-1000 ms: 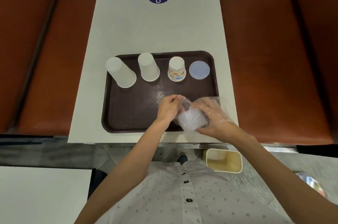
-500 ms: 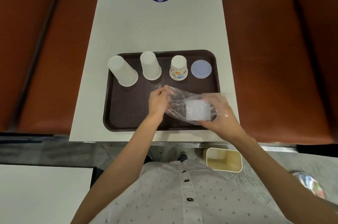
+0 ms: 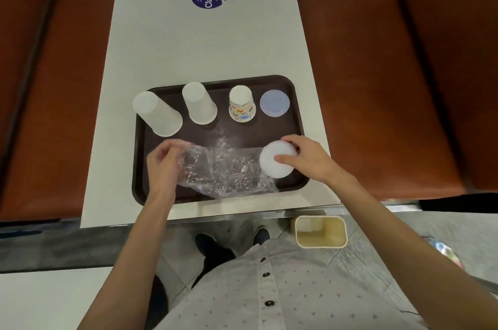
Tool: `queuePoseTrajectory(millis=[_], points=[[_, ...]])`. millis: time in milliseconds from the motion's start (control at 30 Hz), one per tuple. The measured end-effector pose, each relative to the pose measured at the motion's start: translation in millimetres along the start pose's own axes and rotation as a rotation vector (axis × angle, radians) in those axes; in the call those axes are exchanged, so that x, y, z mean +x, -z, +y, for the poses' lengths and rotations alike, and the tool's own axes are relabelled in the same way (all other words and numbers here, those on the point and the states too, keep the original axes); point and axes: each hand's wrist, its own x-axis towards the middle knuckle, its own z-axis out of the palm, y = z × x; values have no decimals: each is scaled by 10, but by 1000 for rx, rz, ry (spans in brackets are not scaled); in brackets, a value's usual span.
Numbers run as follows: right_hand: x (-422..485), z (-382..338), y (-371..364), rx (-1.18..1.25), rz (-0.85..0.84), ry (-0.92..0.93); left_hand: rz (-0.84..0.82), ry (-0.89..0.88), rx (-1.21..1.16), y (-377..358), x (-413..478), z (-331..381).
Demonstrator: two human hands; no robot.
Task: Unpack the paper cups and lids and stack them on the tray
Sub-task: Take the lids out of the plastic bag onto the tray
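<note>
Across the lower half of the frame, over the near part of the brown tray (image 3: 269,130), both hands were busy with one package. The left hand (image 3: 164,162) pinched the crumpled left end of a clear plastic bag (image 3: 223,168), fingers curled round the film. The right hand (image 3: 310,160) gripped a white stack of lids (image 3: 272,165), thumb on its near side and fingers over its far side, at the bag's right end above the lower right of the tray. Whether the stack was wholly free of the film could not be told.

Along the upper edge of the tray stood two translucent cups (image 3: 157,114) (image 3: 199,107) and a printed paper cup (image 3: 241,104), all upside down, with a single lid (image 3: 275,103) lying flat at the upper right, just beside the paper cup.

The step in hand looked like drawing the lids out of their wrapping, late in the unpacking, since the cups were already set out. The next move probably called for pulling the hands apart until the film let go, then setting the stack down squarely on or beside the single lid without tipping it. The empty bag would then need clearing; a cream bin (image 3: 320,232) on the floor at lower right seemed the likely place.
</note>
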Motion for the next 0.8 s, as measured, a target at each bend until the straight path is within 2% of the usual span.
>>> queuePoseTrajectory(millis=[133,267,333,400,433,500,567,600,667,733,800], points=[[151,-69,30,-187,-106,-25,86,-106,-105,257,52,235],[145,-86,67,-215,-87,4,-47,-169,-35,247,-1,407],[33,-176,116,-102,-18,40,-126,-173,-60,190,-71,496],[-154,-370,207,150,62,95,-219,-176,-159,112,-144,602],[-269,-497,263,296,49,131,-247,-183,-204,47,-189,664],[-493,-775,353,522,-120,217,-247,-201,-273,-153,-283,786],[-588,-974,352,559,-294,318,-228,-151,-353,-438,-368,881],[-558,-1008,329,541,-302,357,-241,-99,-386,-582,-403,916],[-405,-1015,336,501,-152,382,-319,-15,-429,-821,-435,954],[-193,-977,469,463,51,369,-432,-62,-387,-970,-421,962],[47,-884,693,426,158,332,-446,-127,-302,-1015,-365,954]])
